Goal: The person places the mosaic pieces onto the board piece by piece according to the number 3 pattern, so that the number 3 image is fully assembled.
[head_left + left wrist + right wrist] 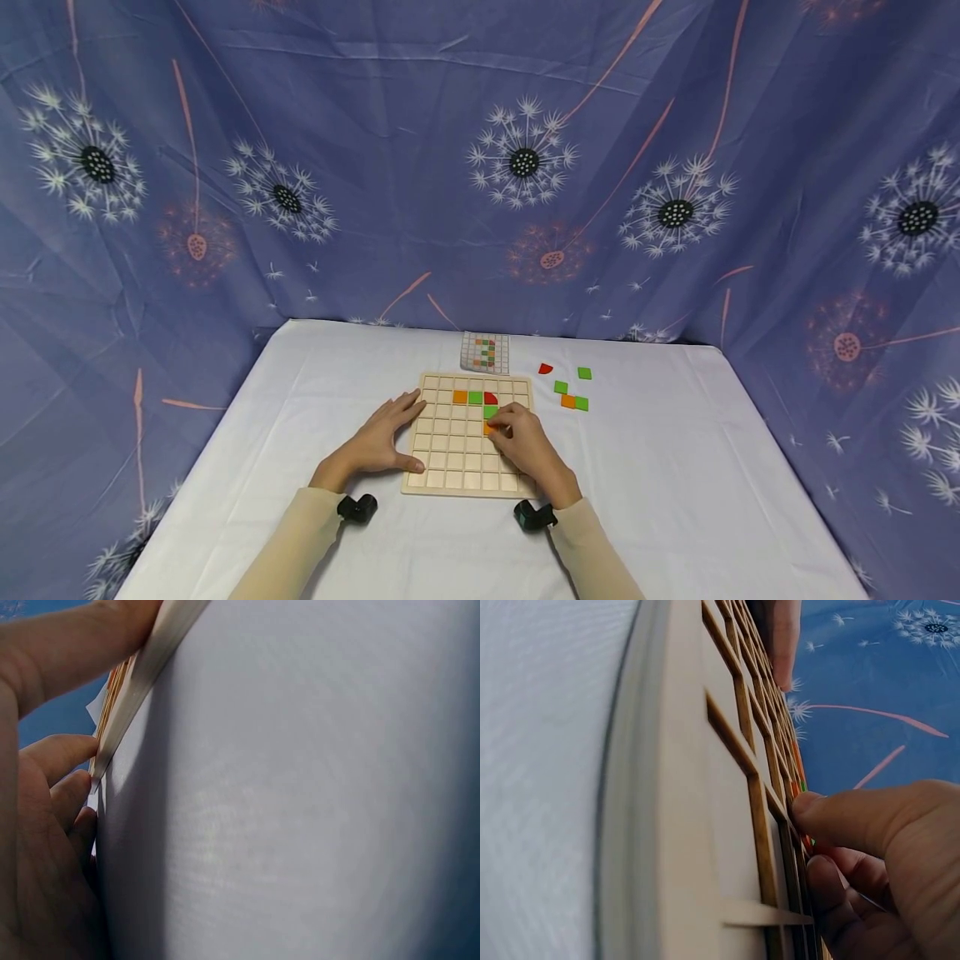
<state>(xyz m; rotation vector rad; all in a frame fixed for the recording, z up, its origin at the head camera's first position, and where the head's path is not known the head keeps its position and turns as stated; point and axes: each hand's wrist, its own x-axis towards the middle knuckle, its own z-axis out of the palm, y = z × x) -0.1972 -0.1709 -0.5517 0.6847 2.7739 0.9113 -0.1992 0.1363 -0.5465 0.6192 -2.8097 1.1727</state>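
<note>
A wooden grid board (pixel 450 489) lies on the table. My left hand (pixel 381 437) spreads along its left side, thumb and fingertips at the rim; the left wrist view shows the thumb (pixel 82 652) over the board's edge. My right hand (pixel 528 443) pinches an orange square tile (pixel 488 428) over the right part of the grid, a sliver of red showing at its fingertips. In the right wrist view, the right thumb (pixel 847 814) partly hides the tile. Above it sit a green tile (pixel 491 412), a red quarter-round (pixel 491 398), another green tile (pixel 476 397) and an orange tile (pixel 460 397).
A printed pattern card (pixel 485 353) lies behind the board. Right of the board are a loose red quarter-round (pixel 545 368), an orange tile (pixel 568 401) and several green tiles, one (pixel 584 373) farthest back. A patterned blue curtain (pixel 420 167) hangs behind the white-covered table (pixel 675 467).
</note>
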